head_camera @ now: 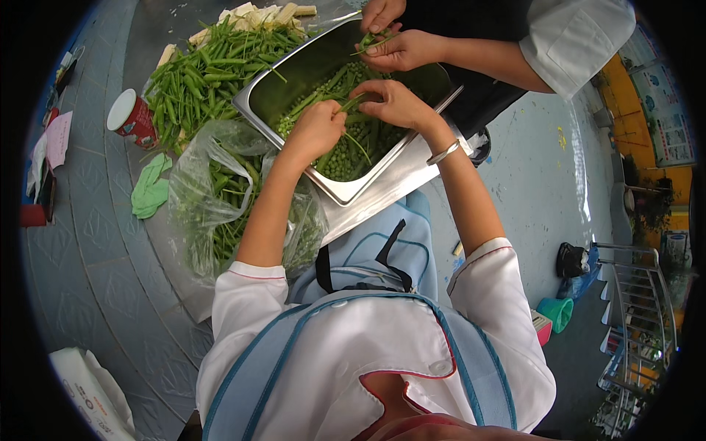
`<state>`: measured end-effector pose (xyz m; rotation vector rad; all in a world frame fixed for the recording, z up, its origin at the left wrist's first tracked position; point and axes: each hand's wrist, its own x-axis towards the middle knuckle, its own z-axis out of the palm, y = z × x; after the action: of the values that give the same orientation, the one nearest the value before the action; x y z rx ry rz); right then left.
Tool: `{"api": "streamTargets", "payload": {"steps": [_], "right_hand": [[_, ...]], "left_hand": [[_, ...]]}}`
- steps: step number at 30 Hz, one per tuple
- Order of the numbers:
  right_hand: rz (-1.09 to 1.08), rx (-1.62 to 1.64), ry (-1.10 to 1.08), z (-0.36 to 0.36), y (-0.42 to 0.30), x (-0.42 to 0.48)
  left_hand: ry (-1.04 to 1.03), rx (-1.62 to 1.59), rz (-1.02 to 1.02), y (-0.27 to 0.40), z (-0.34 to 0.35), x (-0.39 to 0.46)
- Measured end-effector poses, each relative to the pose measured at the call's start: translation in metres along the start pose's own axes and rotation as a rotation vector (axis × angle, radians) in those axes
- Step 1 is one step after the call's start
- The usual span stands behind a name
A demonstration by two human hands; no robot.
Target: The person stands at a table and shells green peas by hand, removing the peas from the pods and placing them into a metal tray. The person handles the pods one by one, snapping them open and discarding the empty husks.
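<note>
Over a deep stainless steel pan [345, 197], my left hand [319, 131] and my right hand [394, 106] hold a green pea pod [352, 103] between them, its ends pinched in their fingers. Shelled green peas [337, 164] and some pods lie in the pan below. A silver bangle circles my right wrist. Left of the pan is a heap of pea pods [193, 82]. Beneath my left forearm sits a clear plastic bag [190, 193] with more pods inside.
Across the pan, a co-worker's hands [405, 50] hold another pod. A red paper cup [135, 118] and a green cloth [150, 187] lie at the left. Corn cobs [287, 14] lie behind the pod heap. The pan rests on a metal tabletop [353, 215].
</note>
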<state>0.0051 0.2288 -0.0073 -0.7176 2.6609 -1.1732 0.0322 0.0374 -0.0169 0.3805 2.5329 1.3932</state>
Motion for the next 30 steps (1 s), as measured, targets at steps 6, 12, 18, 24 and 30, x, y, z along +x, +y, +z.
{"api": "streamTargets", "payload": {"steps": [6, 12, 18, 24, 30], "right_hand": [[0.218, 0.374, -0.119, -0.010, -0.015, -0.002], [0.217, -0.546, -0.250, -0.018, 0.010, 0.005], [0.163, -0.889, -0.529, -0.002, 0.022, 0.004], [0.158, 0.098, -0.042, -0.026, -0.033, 0.000], [0.140, 1.048, 0.180, -0.009, -0.038, -0.005]], "left_hand": [[0.213, 0.352, 0.055, 0.011, -0.001, -0.006], [0.253, 0.462, 0.044, 0.007, 0.003, -0.005], [-0.014, -0.947, -0.125, -0.008, -0.020, 0.009], [-0.081, -1.171, -0.061, -0.010, -0.029, 0.008], [0.260, -0.625, 0.022, 0.002, -0.017, 0.004]]}}
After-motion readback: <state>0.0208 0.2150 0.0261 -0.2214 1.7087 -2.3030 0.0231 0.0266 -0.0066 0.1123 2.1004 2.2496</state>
